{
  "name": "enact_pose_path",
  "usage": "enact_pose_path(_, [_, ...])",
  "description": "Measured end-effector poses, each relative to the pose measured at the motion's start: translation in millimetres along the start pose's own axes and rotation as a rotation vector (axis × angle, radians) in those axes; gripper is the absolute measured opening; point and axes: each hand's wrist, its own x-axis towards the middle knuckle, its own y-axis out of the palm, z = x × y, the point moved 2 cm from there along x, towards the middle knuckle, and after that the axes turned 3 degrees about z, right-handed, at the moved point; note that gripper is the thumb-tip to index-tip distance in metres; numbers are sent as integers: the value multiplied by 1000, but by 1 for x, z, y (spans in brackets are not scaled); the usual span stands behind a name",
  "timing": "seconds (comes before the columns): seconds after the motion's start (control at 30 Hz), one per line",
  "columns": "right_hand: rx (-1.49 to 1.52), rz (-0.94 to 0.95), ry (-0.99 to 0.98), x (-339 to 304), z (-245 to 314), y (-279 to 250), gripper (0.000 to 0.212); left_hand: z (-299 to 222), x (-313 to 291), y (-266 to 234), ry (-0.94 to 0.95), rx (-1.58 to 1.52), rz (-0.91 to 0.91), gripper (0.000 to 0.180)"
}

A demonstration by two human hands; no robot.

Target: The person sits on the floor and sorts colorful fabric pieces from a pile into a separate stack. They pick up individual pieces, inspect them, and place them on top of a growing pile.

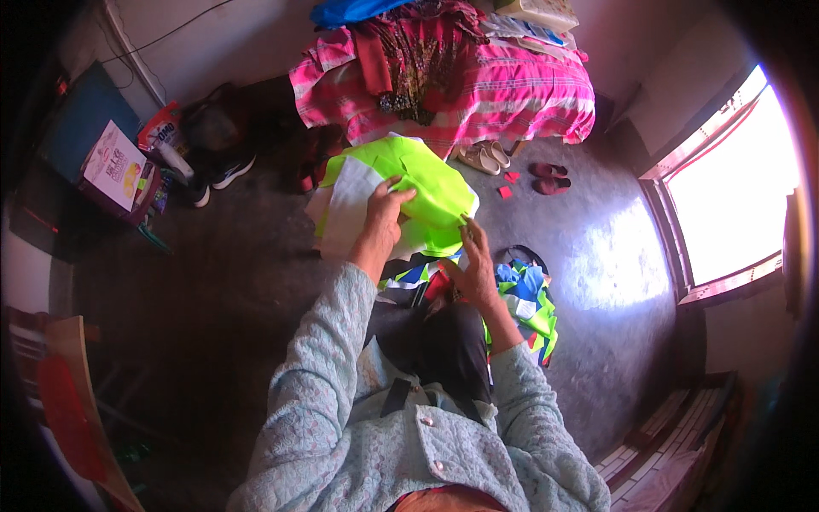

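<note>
A large neon yellow cloth (431, 175) with a white piece (351, 198) along its left side is spread out in front of my knees. My left hand (388, 213) is on it, fingers bent and closed on the cloth near its middle. At the cloth's right edge, my right hand (478, 266) has its fingertips touching the border. Its thumb stands well apart from the fingers. Below the cloth, over my lap, lie blue, white and neon scraps (414, 277). The underside of the yellow cloth is hidden.
To the right on the floor is a heap of coloured cloth pieces (529, 303). Ahead stands a bed with a pink checked cover (520, 90); shoes (550, 177) and red scraps (505, 193) lie before it. A box (115, 166) is at left, a wooden board (81, 367) lower left.
</note>
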Motion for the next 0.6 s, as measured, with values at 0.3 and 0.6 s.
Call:
enact_pose_path(0.3, [-375,-39,-117,33,18,-19,70,-47,1,16,318,373,141,43])
enact_pose_path(0.6, [-183,310,88,-51,-21,42,65,16,1,-76,379,967,30,55])
